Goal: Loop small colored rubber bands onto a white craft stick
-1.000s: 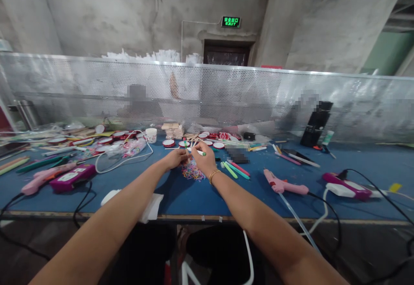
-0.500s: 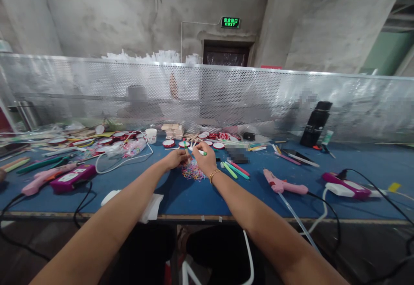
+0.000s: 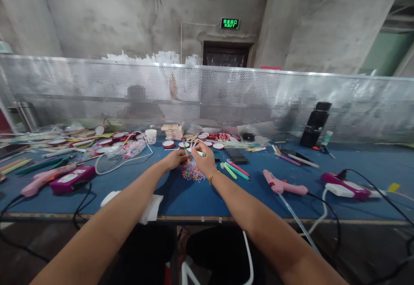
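1. While a slim stick is held nearly upright by the left hand, a white pen with a green end is gripped in the right hand, just beside it.

2. The left fingers are closed narrowly around the stick's lower part; the right fingers are pinched about the pen's barrel. Whether the stick is touched by the pen's tip cannot be made out at this size.

3. The stick is positioned over the blue table, between the two hands and just beyond a pile of small, many-coloured pieces.

4. As for progress, green is shown on the upper part of the stick and red at its top, so colouring is judged to be partly done. The lower part is covered by the fingers, and how much has been left plain there cannot be told.

5. None of the small pieces can be seen fixed to the stick's visible part. Several red-rimmed discs are laid out beyond the hands, near a stack of wooden pieces; no disc is seen joined to the held stick.

6. Coloured markers are set down to the right of the right hand, and a pink glue gun is left lying farther right, held by neither hand.
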Tool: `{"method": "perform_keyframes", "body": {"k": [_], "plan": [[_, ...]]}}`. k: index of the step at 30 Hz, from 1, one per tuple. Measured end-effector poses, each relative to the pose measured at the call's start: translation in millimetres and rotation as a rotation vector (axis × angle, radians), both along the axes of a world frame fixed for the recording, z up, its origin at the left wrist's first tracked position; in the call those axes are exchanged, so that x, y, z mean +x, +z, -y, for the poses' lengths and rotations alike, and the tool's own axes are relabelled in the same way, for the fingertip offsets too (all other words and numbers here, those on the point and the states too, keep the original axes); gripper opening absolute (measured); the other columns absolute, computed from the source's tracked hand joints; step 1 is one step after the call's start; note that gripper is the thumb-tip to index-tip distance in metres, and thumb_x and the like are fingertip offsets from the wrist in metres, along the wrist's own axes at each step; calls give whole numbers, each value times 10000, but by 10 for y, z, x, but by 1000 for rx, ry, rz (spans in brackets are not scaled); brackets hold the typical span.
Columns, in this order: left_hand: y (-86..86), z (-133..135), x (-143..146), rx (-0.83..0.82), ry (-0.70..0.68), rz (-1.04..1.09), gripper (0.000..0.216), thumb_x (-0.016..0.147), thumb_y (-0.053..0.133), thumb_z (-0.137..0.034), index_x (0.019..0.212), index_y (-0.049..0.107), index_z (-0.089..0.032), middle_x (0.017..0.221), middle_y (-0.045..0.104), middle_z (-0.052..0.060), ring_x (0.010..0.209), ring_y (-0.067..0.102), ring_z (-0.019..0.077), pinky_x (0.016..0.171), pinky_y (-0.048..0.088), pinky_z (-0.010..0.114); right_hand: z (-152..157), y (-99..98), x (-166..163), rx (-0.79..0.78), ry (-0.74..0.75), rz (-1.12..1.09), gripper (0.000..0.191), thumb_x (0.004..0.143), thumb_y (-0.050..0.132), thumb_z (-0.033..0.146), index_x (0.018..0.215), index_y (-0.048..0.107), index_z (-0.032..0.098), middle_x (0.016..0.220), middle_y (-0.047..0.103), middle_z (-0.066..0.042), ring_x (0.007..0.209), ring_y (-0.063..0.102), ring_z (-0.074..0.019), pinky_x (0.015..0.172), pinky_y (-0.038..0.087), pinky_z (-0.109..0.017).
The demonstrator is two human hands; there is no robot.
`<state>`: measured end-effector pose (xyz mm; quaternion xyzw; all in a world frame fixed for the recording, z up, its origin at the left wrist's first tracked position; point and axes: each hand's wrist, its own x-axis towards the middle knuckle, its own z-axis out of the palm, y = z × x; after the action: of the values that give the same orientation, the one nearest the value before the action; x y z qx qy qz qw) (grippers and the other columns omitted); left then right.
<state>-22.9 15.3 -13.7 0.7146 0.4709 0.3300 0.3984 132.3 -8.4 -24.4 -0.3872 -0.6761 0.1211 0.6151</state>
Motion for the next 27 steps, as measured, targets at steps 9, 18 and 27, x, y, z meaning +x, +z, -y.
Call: {"method": "perform_keyframes", "body": {"k": [9,18,27], "plan": [[-11,-5,-8,3,9,24,424,683,651,-569,711,565,-154,595,575,1,511,509,94,453,318,196,24,25,7,-11,-26,-11,169,813,473,330,696,524,220,718,617,16,721,552,-147,711,409,-260],[-7,-6,-13,10,-1,15,442,682,640,-587,692,540,-156,598,571,0,512,500,90,459,309,198,10,13,2,0,-34,8,169,812,472,331,697,521,217,718,607,18,719,548,-144,702,405,-255],[-23,-11,-14,12,9,12,427,698,637,-570,675,525,-159,588,558,-3,521,502,94,461,315,199,27,21,-13,10,11,9,168,806,474,323,679,504,218,690,588,26,687,538,-139,685,405,-254]]}}
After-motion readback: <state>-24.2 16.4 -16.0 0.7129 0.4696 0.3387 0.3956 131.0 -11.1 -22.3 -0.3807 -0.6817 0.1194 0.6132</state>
